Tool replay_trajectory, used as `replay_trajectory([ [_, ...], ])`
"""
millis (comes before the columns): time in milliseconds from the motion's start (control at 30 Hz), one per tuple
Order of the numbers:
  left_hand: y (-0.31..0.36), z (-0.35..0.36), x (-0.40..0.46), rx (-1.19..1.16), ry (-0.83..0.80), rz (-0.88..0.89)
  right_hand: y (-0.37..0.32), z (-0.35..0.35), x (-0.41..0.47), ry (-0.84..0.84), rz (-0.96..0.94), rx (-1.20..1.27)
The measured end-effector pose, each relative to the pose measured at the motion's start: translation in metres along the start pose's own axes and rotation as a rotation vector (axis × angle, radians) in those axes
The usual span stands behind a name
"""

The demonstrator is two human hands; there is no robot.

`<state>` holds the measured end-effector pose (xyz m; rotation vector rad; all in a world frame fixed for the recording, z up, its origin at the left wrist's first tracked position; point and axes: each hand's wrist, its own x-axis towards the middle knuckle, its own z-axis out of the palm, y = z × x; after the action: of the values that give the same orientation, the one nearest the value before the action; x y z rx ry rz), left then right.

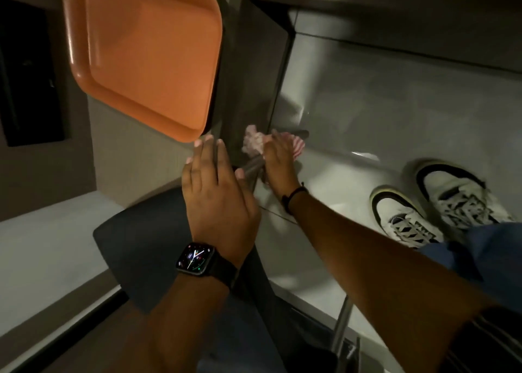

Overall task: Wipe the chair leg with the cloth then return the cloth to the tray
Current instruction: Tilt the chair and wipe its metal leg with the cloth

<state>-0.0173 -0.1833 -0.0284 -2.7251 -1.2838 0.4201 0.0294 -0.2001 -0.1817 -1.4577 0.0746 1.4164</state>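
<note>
A pink and white cloth (pixel 255 144) is bunched around a thin metal chair leg (pixel 252 163) low near the floor. My right hand (pixel 278 161) is closed on the cloth and presses it against the leg. My left hand (pixel 216 192), with a smartwatch on the wrist, lies flat with fingers spread on the dark chair seat (pixel 144 245), near its far edge. An empty orange tray (pixel 141 56) rests on a grey surface at the upper left, just beyond my left fingertips.
My two white and black sneakers (pixel 432 203) stand on the pale tiled floor (pixel 381 113) at the right. Another metal chair leg (pixel 341 324) shows at the bottom. A dark cabinet panel (pixel 254 67) rises beside the tray.
</note>
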Motion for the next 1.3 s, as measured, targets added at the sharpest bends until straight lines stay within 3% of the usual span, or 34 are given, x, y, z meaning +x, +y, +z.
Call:
replay_trajectory([
  [100,-0.001,0.003,0.000,0.017,0.015,0.003,0.004,-0.014,0.026,-0.026,0.085,-0.040],
  [167,0.000,0.002,-0.001,0.025,0.017,-0.006,-0.007,-0.009,0.010,-0.034,0.087,0.074],
  [333,0.007,-0.004,0.001,0.016,-0.008,-0.030,-0.018,0.009,-0.083,-0.091,-0.348,0.102],
  [433,0.009,-0.007,0.002,0.021,-0.005,-0.029,-0.014,0.000,-0.071,-0.072,-0.488,-0.153],
  [533,0.006,-0.004,0.000,0.056,-0.005,-0.008,-0.004,-0.014,-0.019,-0.045,-0.291,-0.426],
  [633,0.005,-0.002,0.000,0.087,0.004,-0.018,0.007,-0.027,0.030,-0.132,-0.229,-0.628],
  [733,0.008,-0.005,-0.001,0.093,-0.029,-0.032,0.002,-0.029,0.036,-0.078,-0.196,-0.480],
  [933,0.014,-0.023,-0.003,0.150,-0.165,-0.063,0.011,-0.005,-0.061,0.002,-0.368,-0.426],
  [1067,0.008,-0.029,-0.006,0.158,-0.216,-0.052,0.026,0.002,-0.029,0.056,-0.405,-0.409],
  [1233,0.004,-0.026,-0.001,0.243,-0.236,0.001,0.058,-0.025,0.039,0.140,-0.128,-0.144],
  [1300,0.007,-0.026,-0.001,0.250,-0.255,-0.011,0.055,-0.019,0.044,0.119,-0.102,0.007],
])
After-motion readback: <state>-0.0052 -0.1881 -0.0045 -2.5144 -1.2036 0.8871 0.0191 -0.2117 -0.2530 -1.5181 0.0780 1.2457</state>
